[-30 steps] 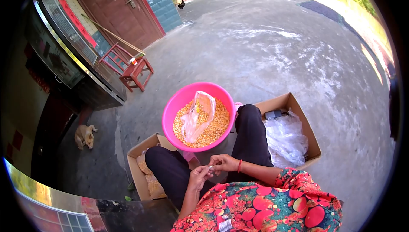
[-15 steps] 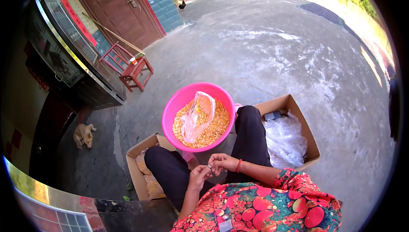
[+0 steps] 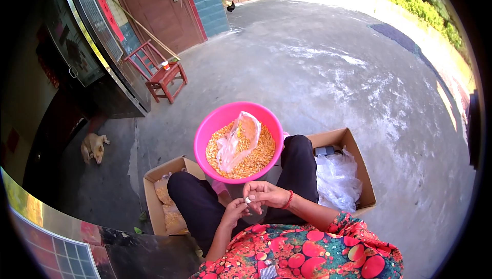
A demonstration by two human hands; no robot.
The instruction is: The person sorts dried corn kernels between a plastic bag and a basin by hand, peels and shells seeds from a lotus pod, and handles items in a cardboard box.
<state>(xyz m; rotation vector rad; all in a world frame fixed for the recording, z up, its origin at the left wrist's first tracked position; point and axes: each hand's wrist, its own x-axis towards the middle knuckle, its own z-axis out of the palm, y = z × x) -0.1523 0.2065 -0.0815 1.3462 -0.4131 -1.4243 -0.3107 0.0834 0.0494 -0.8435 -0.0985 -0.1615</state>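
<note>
My left hand and my right hand meet over my lap, fingertips pinched together. Between them is a small white object, too small to name. A red bracelet circles my right wrist. Just beyond my hands, a pink basin is partly filled with yellow corn kernels. On the kernels lies a clear plastic bag, its mouth loosely open and some kernels seemingly inside.
A cardboard box with filled bags stands left of my legs. At right, another box holds clear plastic bags and a dark device. Farther off are a red chair bearing a cup, a dog and a chicken.
The view has shifted slightly. My hands stay close together in the same pinch, and the white object shows more clearly between the fingertips. Basin and bag look unchanged.
</note>
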